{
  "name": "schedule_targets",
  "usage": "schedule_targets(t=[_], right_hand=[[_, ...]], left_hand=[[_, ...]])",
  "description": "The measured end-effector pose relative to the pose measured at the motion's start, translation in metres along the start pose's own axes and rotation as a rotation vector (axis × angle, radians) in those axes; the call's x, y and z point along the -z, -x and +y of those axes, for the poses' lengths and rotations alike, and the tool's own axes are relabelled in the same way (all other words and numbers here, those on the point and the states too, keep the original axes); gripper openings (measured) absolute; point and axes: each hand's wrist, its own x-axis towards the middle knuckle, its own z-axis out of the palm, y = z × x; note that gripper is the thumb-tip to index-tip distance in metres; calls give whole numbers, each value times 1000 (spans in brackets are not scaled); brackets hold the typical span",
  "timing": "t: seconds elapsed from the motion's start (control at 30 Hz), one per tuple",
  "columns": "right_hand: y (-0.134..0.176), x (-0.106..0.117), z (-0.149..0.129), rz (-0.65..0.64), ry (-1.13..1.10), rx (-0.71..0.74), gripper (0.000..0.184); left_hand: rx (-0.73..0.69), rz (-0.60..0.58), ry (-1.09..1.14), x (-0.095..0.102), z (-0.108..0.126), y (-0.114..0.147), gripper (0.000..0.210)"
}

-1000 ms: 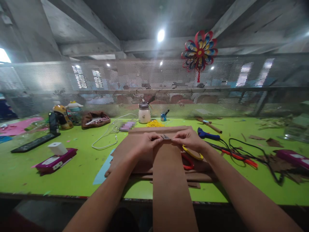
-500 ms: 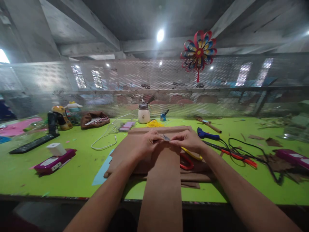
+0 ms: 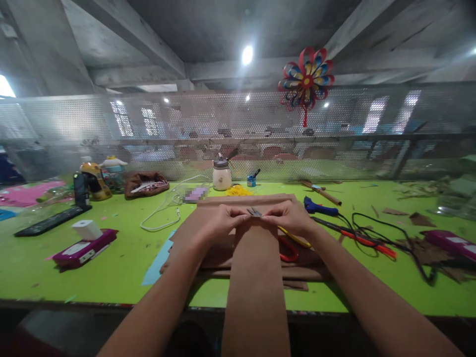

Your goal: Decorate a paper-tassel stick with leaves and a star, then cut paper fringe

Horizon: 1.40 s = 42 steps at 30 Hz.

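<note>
A long brown strip [image 3: 256,287], of paper or cloth, runs from the near edge of the table up to my fingers. My left hand [image 3: 227,222] pinches its far end at the left corner. At the right corner, my right hand [image 3: 284,217] is closed on the same end. Grey metal blade tips [image 3: 255,212] show just beyond that end, between my fingertips. A red scissor handle [image 3: 288,249] and a yellow handle [image 3: 295,237] stick out from under the strip on the right. Beneath everything lies a stack of brown sheets [image 3: 201,213].
On the right lie a blue glue gun [image 3: 320,207], an orange-handled tool [image 3: 372,243] with black cable, and brown scraps [image 3: 424,248]. Leftward are a purple box [image 3: 85,250], a white cable [image 3: 148,225] and a black stand [image 3: 55,220]. A bottle [image 3: 222,176] stands behind.
The strip has shifted slightly right and straightened. My left hand has moved a little left along its far end, and more of the blade tips shows.
</note>
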Motion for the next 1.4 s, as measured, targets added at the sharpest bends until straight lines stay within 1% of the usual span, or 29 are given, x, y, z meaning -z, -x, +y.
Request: schedule_targets(t=[0.2, 0.33, 0.43, 0.53, 0.6, 0.7, 0.83, 1.0, 1.17, 1.4], right_hand=[[0, 1, 3, -47, -101, -2, 21], [0, 1, 4, -92, -141, 7, 23], [1, 2, 0, -97, -44, 0, 26], [2, 4, -8, -46, 139, -12, 29], [4, 4, -15, -18, 223, -24, 29], [6, 4, -24, -9, 252, -38, 25], [7, 0, -26, -36, 184, -29, 22], [4, -7, -14, -88, 84, 11, 23], [2, -10, -10, -117, 35, 54, 22], [6, -9, -19, -57, 121, 4, 24]], left_hand=[[-20, 28, -6, -1, 5, 2, 25], [-83, 22, -46, -1, 1, 2, 28], [-132, 31, -103, -3, 2, 2, 28], [-170, 28, -111, -4, 6, 3, 26], [-190, 8, -83, -5, 8, 4, 25], [-193, -40, -47, -6, 8, 2, 23], [-192, -98, -7, -9, 1, -1, 23], [-169, -66, 42, -13, -7, -4, 20], [-156, -71, 23, -11, -5, -3, 17], [-146, -139, 62, -4, -2, -1, 16]])
